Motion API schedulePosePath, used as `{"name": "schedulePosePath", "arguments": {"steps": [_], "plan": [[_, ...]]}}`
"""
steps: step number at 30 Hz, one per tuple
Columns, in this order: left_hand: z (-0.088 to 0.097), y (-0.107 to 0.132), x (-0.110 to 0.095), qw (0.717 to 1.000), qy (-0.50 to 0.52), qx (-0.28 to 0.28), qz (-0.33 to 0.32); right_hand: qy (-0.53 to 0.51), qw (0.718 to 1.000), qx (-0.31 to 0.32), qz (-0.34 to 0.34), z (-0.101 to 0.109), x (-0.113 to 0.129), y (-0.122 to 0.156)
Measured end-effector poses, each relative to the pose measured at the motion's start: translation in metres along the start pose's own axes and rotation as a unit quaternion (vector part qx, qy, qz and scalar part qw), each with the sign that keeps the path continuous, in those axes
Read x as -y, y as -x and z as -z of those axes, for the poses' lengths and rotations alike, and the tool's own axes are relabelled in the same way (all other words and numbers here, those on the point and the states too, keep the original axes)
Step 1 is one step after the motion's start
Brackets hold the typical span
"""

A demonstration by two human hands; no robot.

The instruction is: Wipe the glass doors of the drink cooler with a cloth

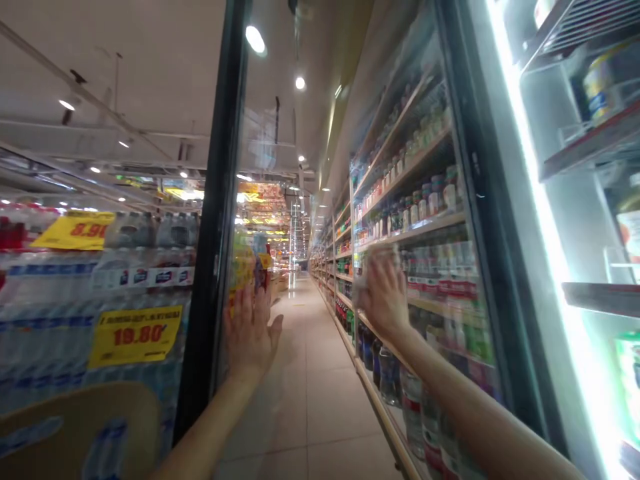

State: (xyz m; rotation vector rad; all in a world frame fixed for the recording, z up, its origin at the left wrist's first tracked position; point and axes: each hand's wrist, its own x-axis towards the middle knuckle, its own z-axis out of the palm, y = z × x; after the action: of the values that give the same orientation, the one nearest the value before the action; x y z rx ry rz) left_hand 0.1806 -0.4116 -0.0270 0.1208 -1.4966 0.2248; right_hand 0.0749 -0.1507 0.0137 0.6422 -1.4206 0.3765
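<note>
An open cooler door with a black frame (209, 227) stands in front of me, and its clear glass pane (275, 143) shows the aisle behind it. My left hand (251, 333) is flat against the pane near its left edge, fingers spread, with nothing in it. Farther right and slightly higher, my right hand (387, 300) presses a pale cloth (381, 253) to the glass. The cloth and the right fingers are smeared by motion, and the palm side is hidden.
Lit cooler shelves (595, 150) with drinks stand at the right. At the left are stacked water bottles (45, 320) with yellow price signs (136, 335). A tan chair back (143, 417) is at the lower left. Bottle-filled shelves (420, 227) show through or in the glass, beside a tiled floor (300, 373).
</note>
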Motion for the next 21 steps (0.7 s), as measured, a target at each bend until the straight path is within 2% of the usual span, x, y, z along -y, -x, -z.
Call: {"name": "schedulePosePath", "arguments": {"steps": [1, 2, 3, 4, 6, 7, 8, 9, 10, 11, 13, 14, 15, 16, 17, 18, 20, 21], "plan": [[0.000, 0.001, 0.000, 1.000, 0.004, -0.004, -0.002, -0.017, 0.995, 0.029, 0.095, -0.003, 0.011, 0.001], [0.000, 0.002, 0.000, 1.000, 0.008, -0.006, -0.002, -0.026, 0.986, 0.049, 0.157, -0.005, 0.017, 0.002], [0.000, 0.002, 0.000, 1.000, 0.012, -0.006, 0.000, -0.023, 0.983, 0.057, 0.172, -0.004, 0.016, 0.002], [0.000, 0.003, 0.000, 1.000, 0.014, -0.005, 0.003, -0.010, 0.989, 0.048, 0.138, -0.001, 0.008, -0.001], [0.000, 0.002, 0.001, 1.000, 0.014, 0.003, 0.008, 0.032, 0.999, -0.001, -0.034, 0.009, -0.021, -0.013], [0.000, 0.002, 0.000, 1.000, 0.011, 0.008, 0.009, 0.050, 0.990, -0.030, -0.126, 0.013, -0.035, -0.021], [0.000, 0.002, 0.000, 1.000, 0.007, 0.012, 0.011, 0.060, 0.979, -0.052, -0.190, 0.014, -0.044, -0.029], [0.000, 0.001, 0.000, 1.000, 0.003, 0.015, 0.012, 0.061, 0.973, -0.058, -0.213, 0.014, -0.045, -0.037], [0.001, 0.001, 0.000, 1.000, 0.000, 0.015, 0.011, 0.055, 0.978, -0.049, -0.195, 0.011, -0.038, -0.043], [0.001, 0.001, 0.000, 1.000, -0.002, 0.014, 0.011, 0.043, 0.989, -0.029, -0.138, 0.007, -0.026, -0.047], [0.002, 0.000, 0.000, 1.000, -0.006, 0.006, 0.006, 0.007, 0.998, 0.032, 0.059, -0.003, 0.007, -0.050], [0.002, 0.000, 0.001, 1.000, -0.008, 0.000, 0.003, -0.010, 0.986, 0.057, 0.155, -0.006, 0.020, -0.051], [0.003, 0.001, 0.002, 1.000, -0.010, -0.003, -0.001, -0.020, 0.975, 0.069, 0.210, -0.008, 0.028, -0.053], [0.004, 0.001, 0.003, 1.000, -0.010, -0.002, -0.004, -0.021, 0.974, 0.067, 0.215, -0.009, 0.030, -0.056], [0.005, 0.001, 0.004, 1.000, -0.009, 0.003, -0.007, -0.013, 0.984, 0.051, 0.168, -0.008, 0.027, -0.062], [0.007, 0.001, 0.005, 1.000, -0.007, 0.010, -0.012, 0.003, 0.996, 0.022, 0.081, -0.007, 0.022, -0.069], [0.011, -0.001, 0.009, 0.999, -0.007, 0.026, -0.026, 0.029, 0.996, -0.030, -0.085, -0.009, 0.016, -0.083], [0.014, -0.002, 0.012, 0.999, -0.009, 0.031, -0.035, 0.030, 0.993, -0.036, -0.112, -0.011, 0.020, -0.087]]}}
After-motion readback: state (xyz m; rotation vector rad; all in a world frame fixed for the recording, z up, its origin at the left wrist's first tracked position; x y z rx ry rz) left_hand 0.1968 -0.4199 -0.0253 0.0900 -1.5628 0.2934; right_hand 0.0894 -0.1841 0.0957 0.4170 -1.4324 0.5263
